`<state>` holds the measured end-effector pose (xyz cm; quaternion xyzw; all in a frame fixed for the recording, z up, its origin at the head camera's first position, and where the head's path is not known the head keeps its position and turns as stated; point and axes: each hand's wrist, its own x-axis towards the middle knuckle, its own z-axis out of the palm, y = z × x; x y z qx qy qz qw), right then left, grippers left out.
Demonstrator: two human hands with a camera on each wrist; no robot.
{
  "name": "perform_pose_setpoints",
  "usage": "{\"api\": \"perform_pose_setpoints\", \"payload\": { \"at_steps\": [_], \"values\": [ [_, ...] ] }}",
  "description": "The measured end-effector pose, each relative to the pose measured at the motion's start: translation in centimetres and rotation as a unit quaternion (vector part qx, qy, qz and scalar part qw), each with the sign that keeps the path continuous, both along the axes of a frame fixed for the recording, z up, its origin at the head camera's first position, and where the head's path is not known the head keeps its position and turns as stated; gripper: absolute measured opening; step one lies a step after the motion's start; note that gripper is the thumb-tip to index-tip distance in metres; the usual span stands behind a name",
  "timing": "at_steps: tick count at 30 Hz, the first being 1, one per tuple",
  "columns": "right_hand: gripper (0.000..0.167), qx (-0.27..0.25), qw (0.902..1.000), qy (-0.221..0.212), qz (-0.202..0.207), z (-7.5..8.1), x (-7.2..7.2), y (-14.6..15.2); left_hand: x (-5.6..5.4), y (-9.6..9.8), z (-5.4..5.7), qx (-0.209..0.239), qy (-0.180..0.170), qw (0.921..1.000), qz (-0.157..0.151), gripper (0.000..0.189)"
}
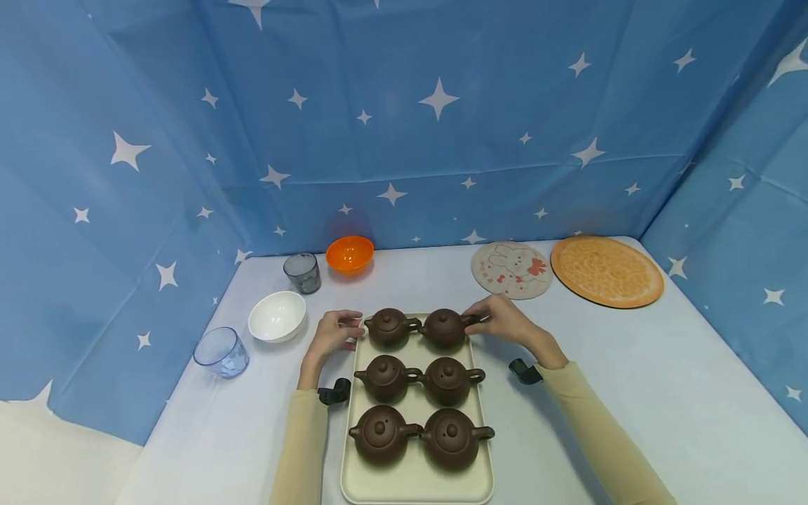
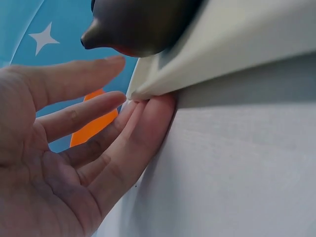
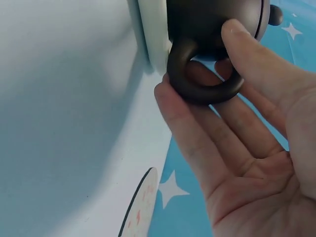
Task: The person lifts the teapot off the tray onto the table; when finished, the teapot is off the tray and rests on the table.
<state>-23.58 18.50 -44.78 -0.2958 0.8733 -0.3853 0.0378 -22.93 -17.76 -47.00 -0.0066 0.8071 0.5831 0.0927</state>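
Note:
Several dark brown clay teapots [image 1: 449, 381] stand in pairs on a long cream tray [image 1: 416, 485], spouts to the left and handles to the right. My right hand [image 1: 503, 320] is at the far right teapot [image 1: 445, 328]. In the right wrist view, its thumb lies against the pot's body and the other fingers pass behind the ring handle [image 3: 213, 94]. At the tray's far left corner, my left hand [image 1: 336, 332] touches the rim from below with extended fingertips [image 2: 157, 111]. Its thumb and index finger stay apart from the spout of the far left teapot [image 1: 389, 327].
Left of the tray are a blue glass [image 1: 222, 353], a white bowl [image 1: 277, 317], a grey glass [image 1: 304, 273] and an orange bowl [image 1: 350, 255]. A rabbit-printed round mat [image 1: 512, 271] and an orange-brown round mat [image 1: 607, 272] lie at the back right, before a starry blue curtain [image 1: 404, 140].

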Motion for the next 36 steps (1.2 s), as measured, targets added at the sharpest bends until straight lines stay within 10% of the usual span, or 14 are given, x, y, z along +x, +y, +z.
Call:
{"api": "perform_pose_setpoints", "payload": {
  "at_steps": [36],
  "values": [
    [0.013, -0.047, 0.9981, -0.037, -0.017, -0.19, -0.65, 0.75, 0.11, -0.36, -0.19, 0.001, -0.003, 0.9997, -0.024, 0.051]
  ]
}}
